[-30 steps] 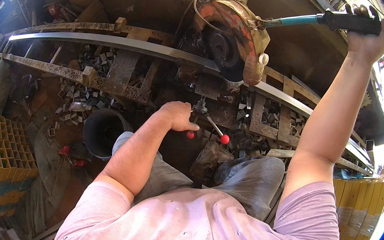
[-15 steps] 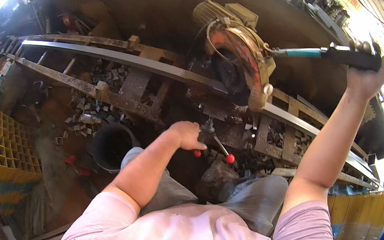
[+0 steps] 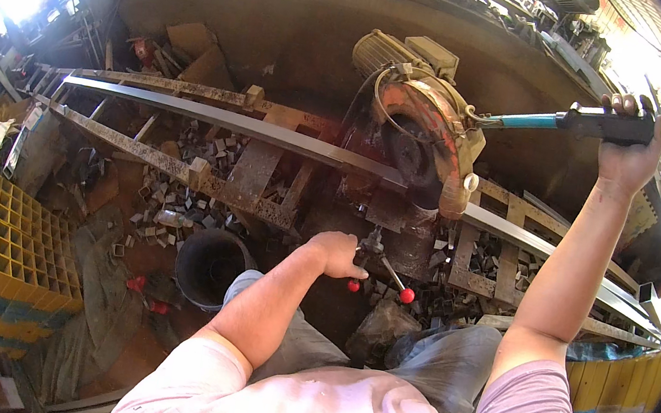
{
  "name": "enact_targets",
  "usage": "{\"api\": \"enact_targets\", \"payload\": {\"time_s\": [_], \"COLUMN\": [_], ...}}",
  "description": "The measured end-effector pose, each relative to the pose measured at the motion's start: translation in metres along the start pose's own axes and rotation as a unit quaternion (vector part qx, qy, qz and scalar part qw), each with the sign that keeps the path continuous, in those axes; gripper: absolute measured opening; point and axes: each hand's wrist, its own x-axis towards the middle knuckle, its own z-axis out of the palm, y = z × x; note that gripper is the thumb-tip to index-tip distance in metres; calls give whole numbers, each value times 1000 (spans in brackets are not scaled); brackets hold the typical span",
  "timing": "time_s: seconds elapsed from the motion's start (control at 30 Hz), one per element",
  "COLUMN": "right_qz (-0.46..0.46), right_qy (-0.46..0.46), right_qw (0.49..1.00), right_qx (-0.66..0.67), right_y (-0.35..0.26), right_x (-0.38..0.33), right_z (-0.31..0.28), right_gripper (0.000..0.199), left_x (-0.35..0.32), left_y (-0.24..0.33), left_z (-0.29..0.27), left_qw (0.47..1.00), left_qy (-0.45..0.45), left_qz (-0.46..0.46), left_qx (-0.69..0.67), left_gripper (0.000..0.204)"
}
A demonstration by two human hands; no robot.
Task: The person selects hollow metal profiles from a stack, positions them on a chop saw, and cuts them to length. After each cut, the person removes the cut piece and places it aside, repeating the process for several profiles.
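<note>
My right hand (image 3: 632, 152) is wrapped round the black grip of the saw's long handle (image 3: 533, 120), out to the right with the arm stretched. That handle joins a cut-off saw (image 3: 432, 111) with a worn red and tan guard and a ribbed motor. Under the guard, a long pale metal bar (image 3: 241, 122) lies across the frame and comes out on the right side. My left hand (image 3: 334, 253) is closed at the clamp's crank lever (image 3: 390, 272), which has red ball knobs; its fingertips are partly hidden. One red knob (image 3: 353, 286) shows just below the thumb.
A slatted metal rack (image 3: 136, 147) carries the bar, with several cut offcuts (image 3: 166, 204) heaped beneath. A black bucket (image 3: 212, 268) stands beside my left leg. Yellow square tubes (image 3: 5, 237) are stacked at left, more yellow stock (image 3: 616, 399) at right. Behind the saw rises a dark panel (image 3: 289, 23).
The whole view has shifted, so the scene sits lower and a little further right. Both hands keep their places on the saw handle and the crank lever.
</note>
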Motion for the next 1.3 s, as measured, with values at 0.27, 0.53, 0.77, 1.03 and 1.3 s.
{"api": "enact_targets", "payload": {"time_s": [0.27,0.53,0.77,1.03,1.3], "right_qz": [-3,-15,-15,-6,-17], "right_qy": [-7,-40,-35,-26,42], "right_qw": [1000,999,999,1000,998], "right_qx": [-9,-11,-11,-1,-38], "right_y": [0,2,2,1,1], "right_x": [-1,-6,-5,-8,-10], "right_z": [7,14,8,7,9], "right_gripper": [41,42,43,44,43], "left_x": [3,0,1,1,1], "left_y": [-5,-4,-4,-7,-6], "left_z": [5,2,4,5,6], "left_qw": [1000,1000,1000,1000,1000], "left_qy": [1,-6,-1,-3,2], "left_qz": [10,14,12,17,14], "left_qx": [1,7,10,8,10], "left_gripper": [89,88,89,90,89]}}
